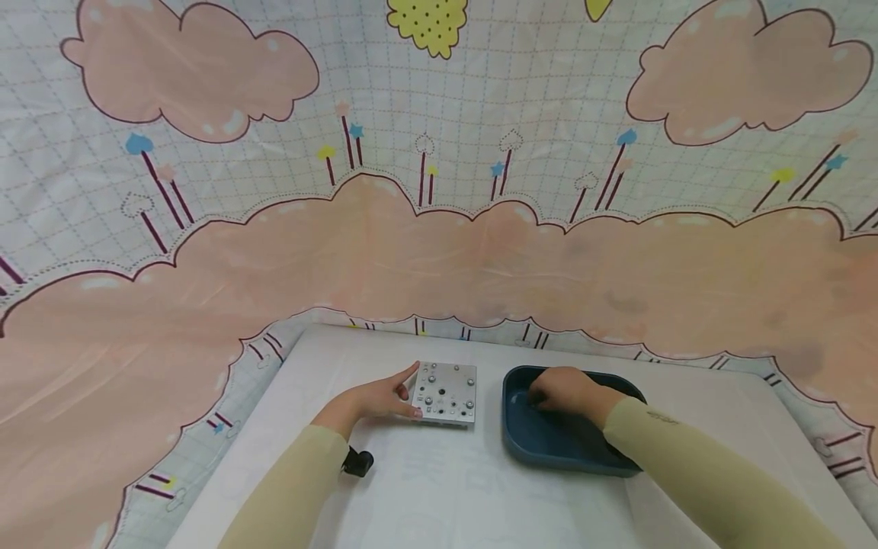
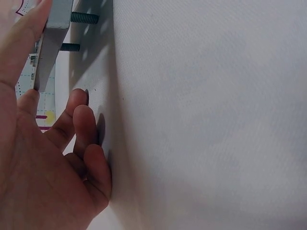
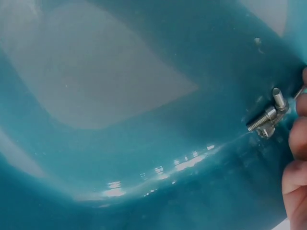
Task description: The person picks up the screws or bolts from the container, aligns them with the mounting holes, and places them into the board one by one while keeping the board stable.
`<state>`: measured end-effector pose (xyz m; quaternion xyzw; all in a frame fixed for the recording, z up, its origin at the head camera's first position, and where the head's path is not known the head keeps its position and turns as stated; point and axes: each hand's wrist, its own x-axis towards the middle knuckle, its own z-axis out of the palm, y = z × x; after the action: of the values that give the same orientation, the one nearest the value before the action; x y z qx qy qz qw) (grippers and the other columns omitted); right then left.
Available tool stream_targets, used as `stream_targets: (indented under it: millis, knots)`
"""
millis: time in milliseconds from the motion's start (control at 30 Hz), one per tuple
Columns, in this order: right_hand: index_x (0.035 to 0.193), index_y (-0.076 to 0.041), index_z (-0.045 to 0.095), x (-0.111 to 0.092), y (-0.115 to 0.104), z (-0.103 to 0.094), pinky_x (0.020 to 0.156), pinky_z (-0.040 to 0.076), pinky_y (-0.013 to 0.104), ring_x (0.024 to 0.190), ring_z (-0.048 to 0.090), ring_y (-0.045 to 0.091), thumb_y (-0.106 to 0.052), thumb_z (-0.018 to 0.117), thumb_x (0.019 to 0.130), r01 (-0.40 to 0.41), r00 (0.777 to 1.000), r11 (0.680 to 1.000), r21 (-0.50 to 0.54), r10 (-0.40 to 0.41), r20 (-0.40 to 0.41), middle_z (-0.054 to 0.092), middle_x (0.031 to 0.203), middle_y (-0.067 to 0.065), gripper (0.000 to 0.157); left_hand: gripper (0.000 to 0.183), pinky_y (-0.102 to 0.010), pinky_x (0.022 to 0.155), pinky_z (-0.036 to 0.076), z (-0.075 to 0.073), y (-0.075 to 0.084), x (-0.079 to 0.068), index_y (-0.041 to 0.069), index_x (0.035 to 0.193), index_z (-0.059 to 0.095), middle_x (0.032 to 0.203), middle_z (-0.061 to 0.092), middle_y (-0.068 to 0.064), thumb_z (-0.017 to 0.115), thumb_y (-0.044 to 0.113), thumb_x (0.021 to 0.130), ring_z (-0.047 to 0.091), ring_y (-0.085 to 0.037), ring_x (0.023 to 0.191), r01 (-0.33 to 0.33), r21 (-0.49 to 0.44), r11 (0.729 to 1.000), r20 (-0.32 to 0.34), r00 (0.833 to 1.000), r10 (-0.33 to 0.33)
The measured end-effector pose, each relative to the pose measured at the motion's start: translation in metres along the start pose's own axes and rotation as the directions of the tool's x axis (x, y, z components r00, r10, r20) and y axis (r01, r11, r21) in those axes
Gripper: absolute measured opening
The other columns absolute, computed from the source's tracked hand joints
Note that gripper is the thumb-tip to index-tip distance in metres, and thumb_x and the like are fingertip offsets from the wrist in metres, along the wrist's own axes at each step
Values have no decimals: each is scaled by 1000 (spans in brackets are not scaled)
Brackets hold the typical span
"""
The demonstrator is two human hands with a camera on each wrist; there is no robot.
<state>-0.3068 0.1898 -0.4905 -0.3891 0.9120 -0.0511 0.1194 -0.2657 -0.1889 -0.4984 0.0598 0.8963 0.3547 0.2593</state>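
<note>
My left hand (image 1: 377, 398) grips the left side of a square silver metal plate (image 1: 456, 381) between thumb and forefinger. Holes and small bolt heads dot its top. Two threaded bolt shanks (image 2: 84, 17) stick out of its underside in the left wrist view, where the other fingers curl near the white surface. My right hand (image 1: 572, 393) reaches down into a dark blue tray (image 1: 511, 450). In the right wrist view its curled fingers (image 3: 298, 139) are beside a few small metal bolts (image 3: 268, 117). A thin metal shank shows at the fingertips; I cannot tell whether they pinch it.
A white table (image 1: 411, 496) lies under everything. Close by the left wrist is a small black object (image 1: 358, 462). Behind the table hangs a cloth (image 1: 480, 259) printed with pink clouds. The tray's raised rim surrounds the right hand.
</note>
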Motion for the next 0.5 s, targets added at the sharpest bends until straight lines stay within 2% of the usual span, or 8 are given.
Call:
stream_targets:
  millis: [500]
  knots:
    - [95, -15, 79, 5, -12, -1, 71, 53, 33, 72, 58, 7, -19, 78, 86, -7, 1000, 1000, -18, 7, -5, 69, 85, -7, 9, 109, -46, 92, 34, 0, -3, 2, 32, 160, 16, 108, 50, -3, 85, 42, 76, 46, -23, 104, -5, 10, 1000, 7, 1000, 5]
